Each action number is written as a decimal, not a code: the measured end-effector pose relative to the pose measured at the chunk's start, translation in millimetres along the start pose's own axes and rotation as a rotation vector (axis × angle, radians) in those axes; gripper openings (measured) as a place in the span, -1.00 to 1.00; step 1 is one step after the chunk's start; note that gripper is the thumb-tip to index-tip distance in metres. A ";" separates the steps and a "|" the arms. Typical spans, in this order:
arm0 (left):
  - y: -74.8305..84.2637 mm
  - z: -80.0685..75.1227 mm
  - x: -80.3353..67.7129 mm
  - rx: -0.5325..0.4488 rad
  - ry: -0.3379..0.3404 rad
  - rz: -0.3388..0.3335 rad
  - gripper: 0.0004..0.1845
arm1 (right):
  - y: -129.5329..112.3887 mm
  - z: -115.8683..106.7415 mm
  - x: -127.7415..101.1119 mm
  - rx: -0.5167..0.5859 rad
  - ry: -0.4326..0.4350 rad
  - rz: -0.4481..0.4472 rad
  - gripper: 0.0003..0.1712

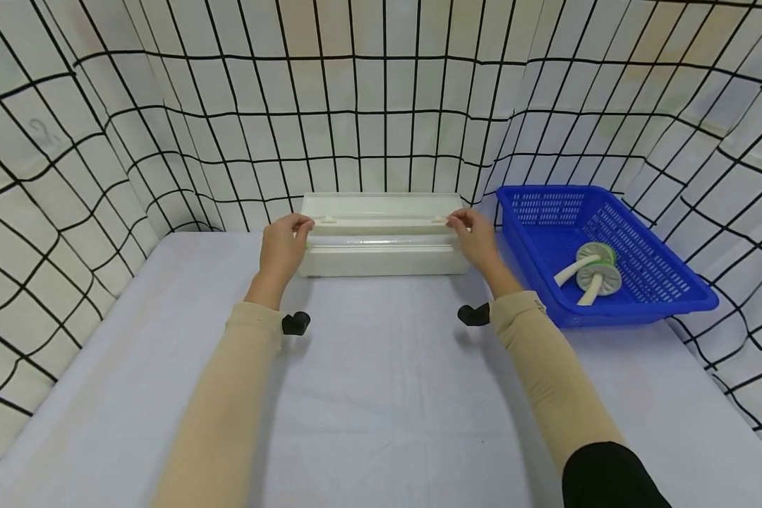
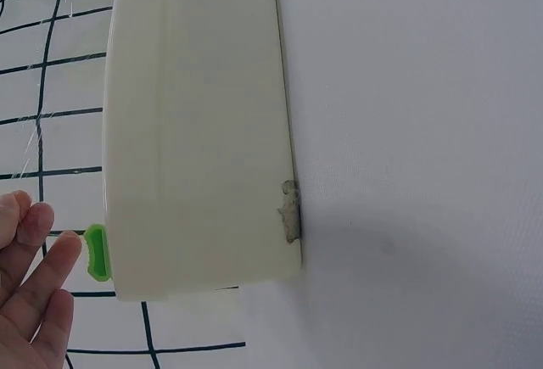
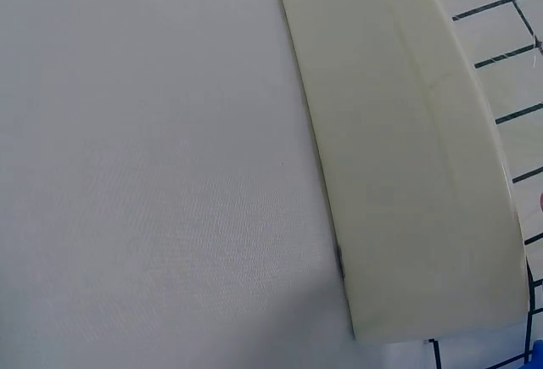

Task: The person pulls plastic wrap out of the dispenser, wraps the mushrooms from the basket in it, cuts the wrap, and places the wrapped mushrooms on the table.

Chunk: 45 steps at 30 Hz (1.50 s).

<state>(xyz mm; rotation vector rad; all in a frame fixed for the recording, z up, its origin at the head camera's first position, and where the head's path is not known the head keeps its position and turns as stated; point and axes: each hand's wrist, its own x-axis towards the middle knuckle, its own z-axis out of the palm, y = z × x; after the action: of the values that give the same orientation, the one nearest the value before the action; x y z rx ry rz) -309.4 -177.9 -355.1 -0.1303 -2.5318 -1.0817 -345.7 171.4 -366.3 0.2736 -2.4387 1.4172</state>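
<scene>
Cream, oblong plastic dispenser sits at twelve o'clock; left hand and right hand, at its ends, pinch thin clear film, which uneven pulling could tear.

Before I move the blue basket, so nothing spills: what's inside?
Two stemmed, round pieces lie in the blue basket; whatever is directly beneath them is hidden.

Box: plain off-white; bright green tab at its 7 o'clock (left wrist view only). Basket, 3 o'clock: solid blue, slotted pattern. Wheels inside: grey, green trim, cream handles. Sleeves, 7 and 4: plain tan. Mesh, 12: black grid. Cloth, 6: pale lavender-white.
</scene>
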 end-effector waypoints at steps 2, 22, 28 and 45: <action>0.3 -0.2 0.2 -0.001 0.004 0.004 -0.70 | -0.2 -0.8 -0.2 0.009 0.006 -0.001 -0.74; 9.6 -2.3 0.9 -0.046 0.071 0.029 -0.73 | -9.6 -13.3 -5.3 0.047 0.067 -0.020 -0.73; 13.7 -4.3 2.0 -0.053 0.083 0.041 -0.73 | -14.1 -17.4 -6.0 0.067 0.068 -0.035 -0.73; 13.1 -11.4 -1.0 -0.161 0.147 0.054 -0.74 | -17.6 -19.4 -9.0 0.105 0.069 -0.063 -0.74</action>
<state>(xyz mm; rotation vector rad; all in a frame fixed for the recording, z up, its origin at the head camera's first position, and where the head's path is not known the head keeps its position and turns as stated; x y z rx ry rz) -301.9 -176.8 -339.5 -0.1553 -2.2975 -1.2260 -328.6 179.7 -346.2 0.3173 -2.2841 1.5040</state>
